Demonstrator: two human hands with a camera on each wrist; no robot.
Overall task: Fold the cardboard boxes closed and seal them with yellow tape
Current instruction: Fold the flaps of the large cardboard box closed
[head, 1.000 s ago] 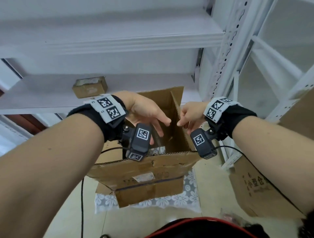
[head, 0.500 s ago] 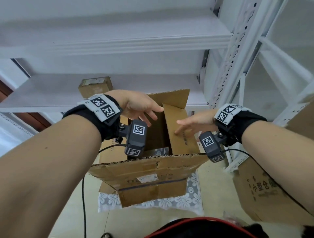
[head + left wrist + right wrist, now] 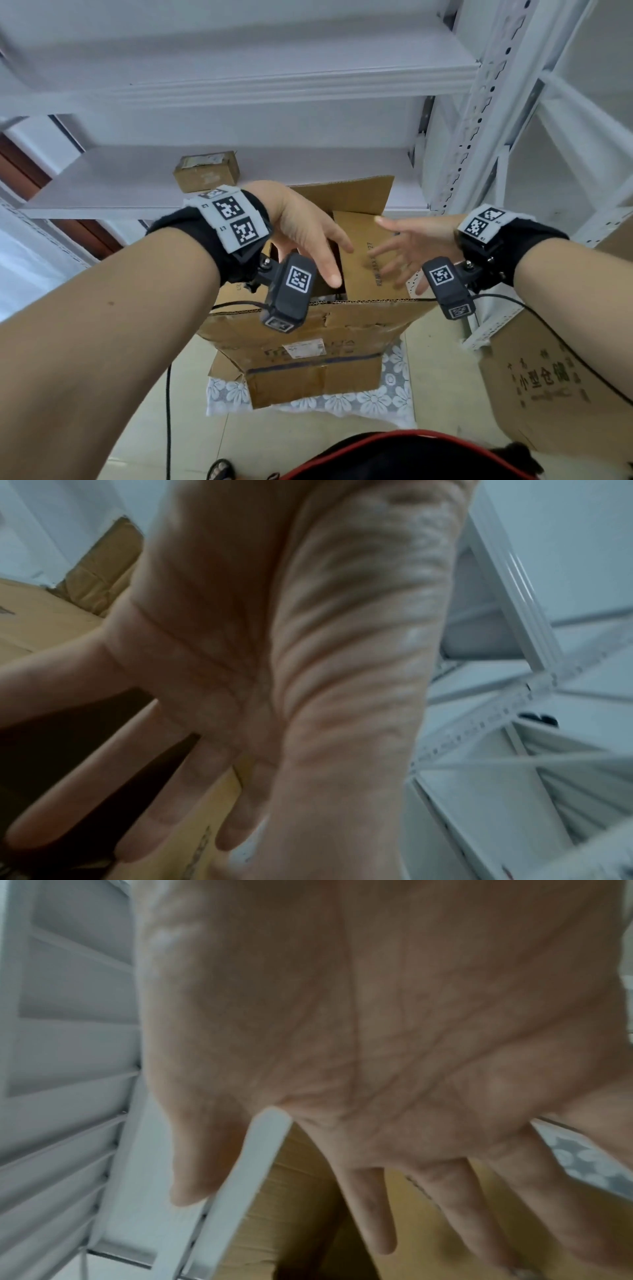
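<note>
A brown cardboard box (image 3: 308, 346) stands on a flowered cloth (image 3: 394, 397) in front of me, top still partly open. Its right flap (image 3: 363, 260) is folded down over the opening; the far flap (image 3: 349, 195) stands upright. My right hand (image 3: 400, 253) is spread flat, fingers straight, on or just over the right flap (image 3: 308, 1204). My left hand (image 3: 308, 236) hovers over the dark opening at the left, fingers (image 3: 103, 777) extended and holding nothing. No yellow tape is in view.
A white metal shelving unit (image 3: 239, 85) rises behind the box, its upright post (image 3: 479, 102) close to the right. A small taped carton (image 3: 205, 171) sits on the lower shelf. A larger printed cardboard box (image 3: 548, 383) stands at the right. A black cable (image 3: 168, 411) hangs at the left.
My right hand let go of the right flap's edge and opened flat, pushing the flap down over the opening. My left hand lifted out of the box and opened its fingers above it.
</note>
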